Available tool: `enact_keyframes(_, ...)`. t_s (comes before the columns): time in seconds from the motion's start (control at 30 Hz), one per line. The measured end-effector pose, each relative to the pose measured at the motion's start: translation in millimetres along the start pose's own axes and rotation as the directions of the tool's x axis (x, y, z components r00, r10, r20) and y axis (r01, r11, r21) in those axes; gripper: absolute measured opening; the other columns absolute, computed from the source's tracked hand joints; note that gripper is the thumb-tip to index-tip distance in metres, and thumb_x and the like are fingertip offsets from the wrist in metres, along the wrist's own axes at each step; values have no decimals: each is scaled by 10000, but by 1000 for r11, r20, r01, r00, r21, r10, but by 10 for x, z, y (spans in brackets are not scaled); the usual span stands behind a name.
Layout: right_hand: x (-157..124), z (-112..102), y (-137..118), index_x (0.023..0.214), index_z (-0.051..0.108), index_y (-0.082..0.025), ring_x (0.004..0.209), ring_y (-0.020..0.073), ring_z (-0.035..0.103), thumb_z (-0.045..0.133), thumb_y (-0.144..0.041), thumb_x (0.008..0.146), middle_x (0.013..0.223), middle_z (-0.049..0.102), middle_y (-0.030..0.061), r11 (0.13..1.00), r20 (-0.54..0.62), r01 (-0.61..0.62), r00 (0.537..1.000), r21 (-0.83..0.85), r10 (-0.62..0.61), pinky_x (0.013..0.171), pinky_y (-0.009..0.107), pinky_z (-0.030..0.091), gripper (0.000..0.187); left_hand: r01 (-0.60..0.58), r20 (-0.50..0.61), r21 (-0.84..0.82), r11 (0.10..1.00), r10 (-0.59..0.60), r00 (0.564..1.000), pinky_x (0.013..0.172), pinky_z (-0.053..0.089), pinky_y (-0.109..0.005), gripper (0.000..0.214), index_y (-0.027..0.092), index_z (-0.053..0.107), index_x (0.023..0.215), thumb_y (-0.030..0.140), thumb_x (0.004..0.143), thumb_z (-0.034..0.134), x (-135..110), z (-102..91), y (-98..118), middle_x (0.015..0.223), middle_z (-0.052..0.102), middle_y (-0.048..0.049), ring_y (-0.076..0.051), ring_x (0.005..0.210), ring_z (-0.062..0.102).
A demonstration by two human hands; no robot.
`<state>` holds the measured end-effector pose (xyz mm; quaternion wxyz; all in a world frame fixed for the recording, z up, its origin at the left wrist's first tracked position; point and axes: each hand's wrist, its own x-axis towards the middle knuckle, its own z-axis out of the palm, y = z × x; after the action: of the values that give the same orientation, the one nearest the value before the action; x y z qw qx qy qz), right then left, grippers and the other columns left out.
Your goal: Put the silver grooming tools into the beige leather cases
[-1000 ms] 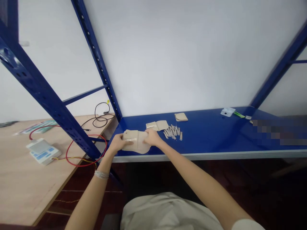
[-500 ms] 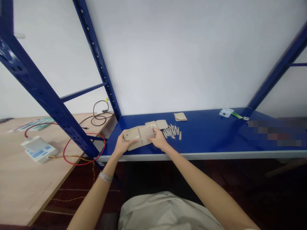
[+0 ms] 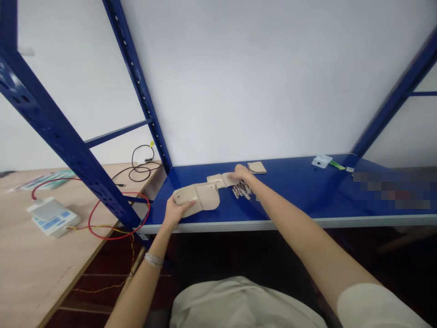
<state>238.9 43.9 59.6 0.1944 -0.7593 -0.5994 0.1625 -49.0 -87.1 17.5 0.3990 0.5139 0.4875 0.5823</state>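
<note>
My left hand (image 3: 175, 210) grips the left part of an open beige snap case (image 3: 208, 197), its thumb lying across the inner pocket. The case lies unfolded near the front edge of the blue shelf. Behind it is a second open beige case (image 3: 215, 180). My right hand (image 3: 240, 173) reaches over that one, its fingers closed at the right flap; the fingertips are partly hidden. Just in front of this hand lies a pile of small silver metal tools (image 3: 242, 190), which look like nail clippers. A folded beige case (image 3: 257, 167) rests behind and to the right.
On the blue shelf (image 3: 300, 196) to the right lie a pale packet (image 3: 321, 161) and a green strip (image 3: 337, 165). Blue uprights (image 3: 139, 86) stand at the left. A wooden table (image 3: 20, 255) there holds a white device (image 3: 53, 217) and a red cable (image 3: 89, 218).
My right hand has let go of the front case and moved back and right to the second case. The front case's right flap is now uncovered. My left hand keeps its hold.
</note>
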Motion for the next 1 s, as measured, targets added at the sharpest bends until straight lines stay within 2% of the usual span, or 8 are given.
enact_keyframes(0.17, 117, 109, -179, 1019, 681, -68, 1142, 390, 589, 862, -215, 536, 1133, 663, 246, 991, 22, -101, 995, 84, 99, 928, 484, 457, 536, 9, 55, -47, 999, -7, 998, 842, 558, -412, 630, 119, 652, 1071, 307, 518, 889, 6, -35, -25, 1058, 718, -132, -276, 947, 688)
enact_keyframes(0.33, -10, 207, -288, 900, 721, -115, 965, 278, 678, 741, -264, 703, 981, 726, 157, 943, -40, 22, 999, 333, -10, 764, 310, 519, 248, -35, 79, -30, 999, 37, 996, 792, 558, -357, 581, 134, 652, 1052, 310, 545, 876, -10, -48, -40, 1014, 721, -106, -246, 906, 682)
enact_keyframes(0.4, -166, 235, -357, 887, 726, -132, 846, 226, 690, 693, -322, 752, 904, 741, 90, 829, -61, 148, 989, 539, -137, 688, 271, 520, 235, -56, 74, -18, 998, 57, 996, 774, 553, -345, 576, 140, 657, 1040, 314, 536, 877, -8, -51, -56, 979, 721, -92, -240, 887, 677)
enact_keyframes(0.47, -381, 266, -432, 885, 723, -130, 779, 205, 680, 716, -382, 724, 859, 742, 61, 582, -97, 245, 957, 775, -273, 664, 272, 523, 299, -76, 44, -12, 997, 76, 996, 780, 546, -344, 616, 144, 654, 1062, 310, 514, 883, -1, -55, -75, 988, 714, -91, -238, 894, 669)
enact_keyframes(0.6, -843, 363, -483, 858, 734, -146, 783, 198, 679, 815, -435, 609, 864, 747, 63, 256, -2, 121, 907, 959, -421, 740, 305, 536, 390, -127, 25, -3, 992, 127, 992, 764, 532, -315, 532, 140, 668, 967, 303, 507, 879, 8, -65, -81, 963, 701, -78, -217, 864, 657)
enact_keyframes(0.8, -1222, 436, -298, 858, 763, -162, 866, 244, 683, 753, -553, 667, 834, 749, 78, 380, 183, -3, 880, 925, -438, 836, 371, 530, 435, -154, 20, 17, 988, 154, 988, 697, 517, -276, 447, 145, 664, 931, 331, 570, 851, -8, -61, -62, 821, 688, -26, -178, 751, 639)
enact_keyframes(0.9, -1349, 344, -133, 982, 750, -186, 996, 251, 662, 591, -628, 790, 988, 742, 79, 481, 56, 206, 878, 852, -476, 935, 389, 492, 508, -167, -32, 44, 985, 168, 985, 748, 525, -295, 498, 153, 661, 979, 340, 560, 856, -9, -48, -62, 897, 707, -46, -201, 824, 657)
enact_keyframes(1.0, -1429, 227, 167, 1172, 679, -186, 1200, 300, 556, 610, -617, 778, 1244, 644, 124, 727, -168, 408, 908, 552, -383, 1051, 441, 400, 588, -153, -71, 36, 987, 156, 985, 778, 530, -310, 522, 155, 659, 1008, 349, 565, 854, -1, -31, -48, 950, 713, -62, -215, 871, 664)
